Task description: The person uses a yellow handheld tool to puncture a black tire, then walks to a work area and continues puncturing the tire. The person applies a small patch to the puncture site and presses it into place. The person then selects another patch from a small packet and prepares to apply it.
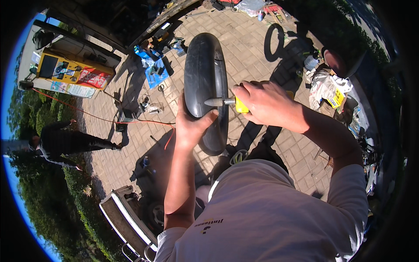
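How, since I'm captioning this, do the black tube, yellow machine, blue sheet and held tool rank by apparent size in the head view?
1. Black tube
2. Yellow machine
3. Blue sheet and held tool: too close to rank; the right hand partly hides the tool.

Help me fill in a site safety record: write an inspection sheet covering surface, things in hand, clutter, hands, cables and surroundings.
Surface: block paving, partly in shadow.
Things in hand: black inner tube; yellow-handled tool, its pointed grey tip at the tube, contact unclear.
Clutter: blue sheet with loose items, upper left; crumpled white wrapping among other items, right.
Hands: left hand grips the tube; right hand is closed around the tool's handle.
Cables: orange cord or hose across the left side; ends hard to trace.
Surroundings: yellow machine, person in dark clothing and hedge, all left.
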